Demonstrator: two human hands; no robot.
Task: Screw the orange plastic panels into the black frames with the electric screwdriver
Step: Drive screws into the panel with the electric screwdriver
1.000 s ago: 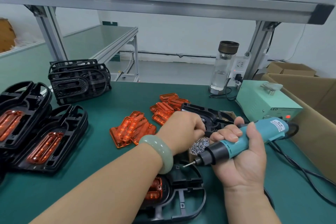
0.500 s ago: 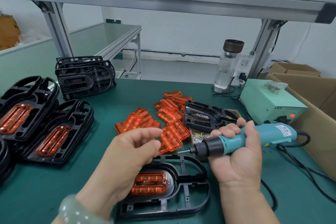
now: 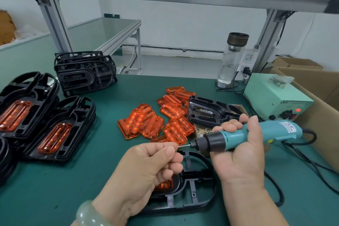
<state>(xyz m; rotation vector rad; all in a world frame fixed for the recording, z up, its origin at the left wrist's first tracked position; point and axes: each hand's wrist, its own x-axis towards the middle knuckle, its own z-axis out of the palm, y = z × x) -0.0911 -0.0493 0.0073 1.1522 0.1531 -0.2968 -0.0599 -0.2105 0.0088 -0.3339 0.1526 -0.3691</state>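
Observation:
My right hand (image 3: 244, 154) grips the teal electric screwdriver (image 3: 238, 136), which lies almost level with its bit pointing left. My left hand (image 3: 146, 169) pinches a small screw (image 3: 178, 146) between thumb and forefinger, right at the bit's tip. Below both hands a black frame (image 3: 194, 189) lies on the green mat, and an orange panel (image 3: 164, 184) sits in it, mostly hidden by my left hand. Loose orange panels (image 3: 152, 121) are heaped in the middle of the mat. A box of screws (image 3: 201, 131) shows just behind the screwdriver.
Black frames with orange panels (image 3: 53, 130) are stacked at the left, bare black frames (image 3: 84, 72) behind them. Another black frame (image 3: 209, 112) lies by the pile. A green power supply box (image 3: 275, 95), a glass bottle (image 3: 232, 58) and cardboard boxes (image 3: 315, 86) stand at the right. A cable (image 3: 311, 163) trails right.
My left hand left the screw box, came back toward me and brought a screw up to the bit. The screwdriver swung from pointing down-left to nearly level.

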